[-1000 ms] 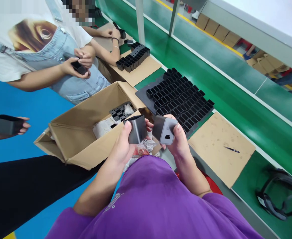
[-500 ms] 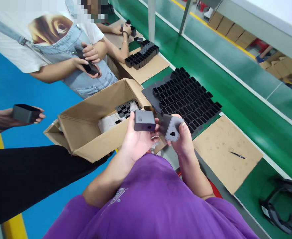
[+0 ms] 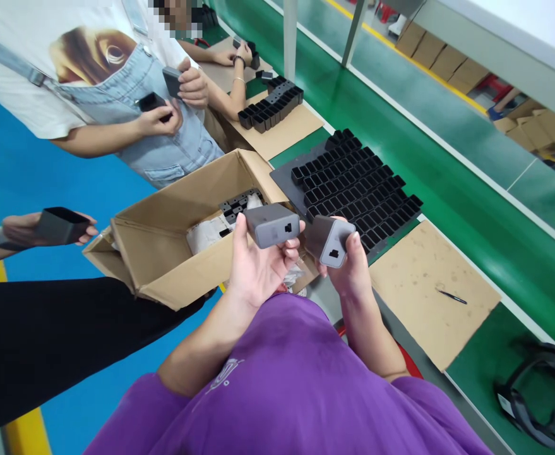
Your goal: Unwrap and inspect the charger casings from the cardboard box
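In my left hand (image 3: 253, 272) lies a dark grey plastic housing (image 3: 272, 225), gripped between thumb and fingers. Its end face, with a small black port-shaped cutout, is turned toward me. My right hand (image 3: 355, 268) grips a second grey housing (image 3: 331, 243) by its sides, the thumb on its right edge. A similar cutout shows in that one's end. The two housings are close together but apart. Beyond them, rows of black open-topped housings (image 3: 357, 183) stand on a dark grey sheet. My right fingers are partly hidden behind the housing.
An open cardboard box (image 3: 177, 278) with dark parts and white wrapping is at my left. A cardboard sheet (image 3: 429, 303) on the bench bears a thin black tool (image 3: 453, 296). A black headband-like device (image 3: 537, 398) lies right. Co-workers' hands (image 3: 163, 114) hold housings at left.
The left-hand housing has rolled so its end with the cutout faces me more. My right hand has shifted slightly right. A co-worker has moved two housings apart; another's hand at far left moved right.
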### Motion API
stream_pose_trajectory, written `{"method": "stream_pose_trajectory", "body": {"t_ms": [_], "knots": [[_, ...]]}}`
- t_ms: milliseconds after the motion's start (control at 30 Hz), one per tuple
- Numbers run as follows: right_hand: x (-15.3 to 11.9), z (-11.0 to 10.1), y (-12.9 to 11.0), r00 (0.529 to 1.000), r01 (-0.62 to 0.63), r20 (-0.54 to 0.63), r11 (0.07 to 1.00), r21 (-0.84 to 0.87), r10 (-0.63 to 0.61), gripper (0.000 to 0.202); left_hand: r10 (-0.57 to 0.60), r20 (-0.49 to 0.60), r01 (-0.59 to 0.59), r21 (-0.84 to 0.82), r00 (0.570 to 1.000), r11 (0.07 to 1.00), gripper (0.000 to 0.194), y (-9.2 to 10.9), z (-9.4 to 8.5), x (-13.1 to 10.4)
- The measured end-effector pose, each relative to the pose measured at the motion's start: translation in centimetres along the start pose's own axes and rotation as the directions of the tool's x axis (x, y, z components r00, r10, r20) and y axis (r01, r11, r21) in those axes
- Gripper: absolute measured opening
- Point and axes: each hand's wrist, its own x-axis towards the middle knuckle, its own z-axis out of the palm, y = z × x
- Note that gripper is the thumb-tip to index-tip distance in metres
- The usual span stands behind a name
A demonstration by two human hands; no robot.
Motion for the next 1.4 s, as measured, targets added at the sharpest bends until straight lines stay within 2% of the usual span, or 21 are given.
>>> {"method": "stream_pose_trajectory", "body": {"t_ms": [100, 233, 433, 867, 1167, 1300, 1400], "knots": [[-0.1, 0.3, 0.0, 1.000, -0.008, 0.011, 1.000, 0.014, 0.008, 0.059, 0.038, 0.042, -0.036, -0.048, 0.998, 0.998, 0.060, 0.2, -0.3, -0.1], [-0.2, 0.9, 0.0, 0.999, -0.019, -0.027, 1.000, 0.013, 0.019, 0.064, 0.035, 0.120, -0.021, -0.119, 0.992, 0.993, 0.053, 0.3, -0.8, -0.1], [-0.2, 1.3, 0.1, 0.998, -0.046, -0.032, 0.999, 0.017, 0.047, 0.066, 0.032, 0.126, -0.010, -0.173, 0.991, 0.985, 0.051, 0.3, -1.0, -0.1], [0.3, 1.7, 0.6, 0.998, -0.059, 0.019, 0.996, 0.061, 0.058, 0.062, 0.127, 0.129, -0.119, -0.066, 0.983, 0.991, 0.046, 0.6, -2.2, 0.1], [0.2, 2.4, 0.3, 0.995, -0.103, 0.012, 0.994, 0.043, 0.102, 0.066, 0.181, 0.091, -0.179, -0.026, 0.979, 0.983, 0.038, 0.9, -1.7, -0.6], [0.1, 2.4, 0.3, 0.995, -0.104, 0.011, 0.994, 0.024, 0.104, 0.066, 0.191, 0.110, -0.191, -0.009, 0.975, 0.982, 0.041, 0.9, -1.8, -0.7], [0.0, 2.2, 0.4, 0.994, -0.104, 0.019, 0.995, -0.001, 0.104, 0.068, 0.229, 0.127, -0.232, 0.016, 0.965, 0.973, 0.052, 0.7, -2.2, -0.8]]}}
